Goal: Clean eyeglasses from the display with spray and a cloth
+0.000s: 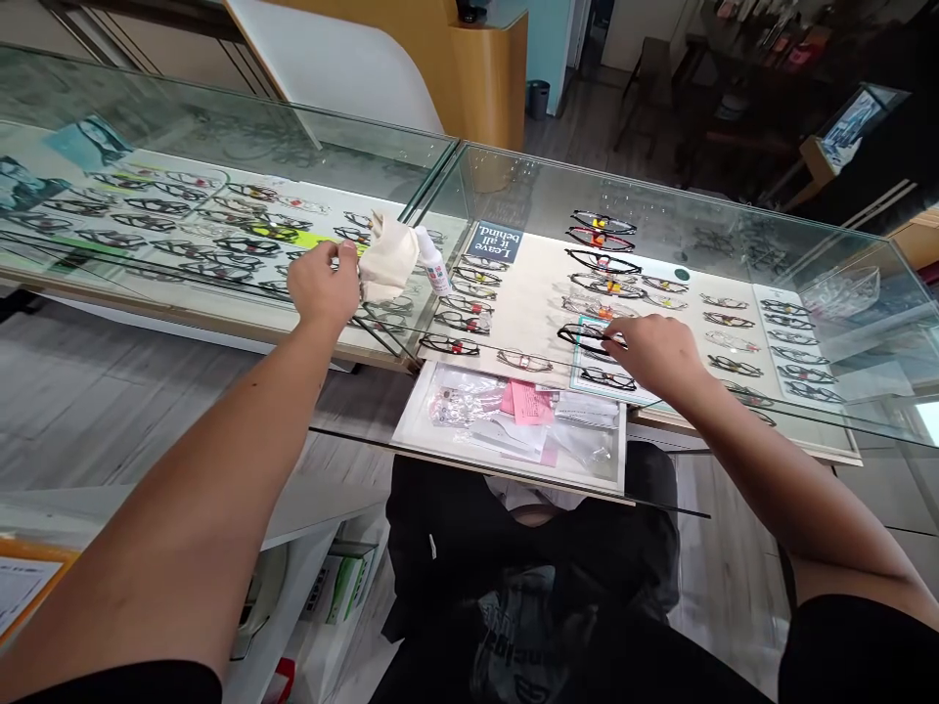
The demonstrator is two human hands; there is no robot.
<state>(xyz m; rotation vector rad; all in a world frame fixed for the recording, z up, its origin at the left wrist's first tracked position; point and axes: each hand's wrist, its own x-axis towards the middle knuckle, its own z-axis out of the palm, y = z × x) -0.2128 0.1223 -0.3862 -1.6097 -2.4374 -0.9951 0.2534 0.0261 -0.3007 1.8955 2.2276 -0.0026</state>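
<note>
My left hand (325, 284) is closed, its fingertips at the edge of a crumpled cream cloth (390, 256) that it seems to pinch. Just right of the cloth, a small white bottle (432, 262) with a printed label stands on the glass top. My right hand (655, 354) grips a pair of black-framed eyeglasses (579, 335) between thumb and fingers. Under them, more black eyeglasses (607, 378) lie on a white, teal-edged card. Part of the held frame is hidden behind my fingers.
Glass display cases (660, 217) with rows of eyeglasses run across the view. An open drawer (620, 455) below holds plastic bags and pink and white papers. Behind the counter stands a white chair (344, 68). White shelving (323, 518) is at the lower left.
</note>
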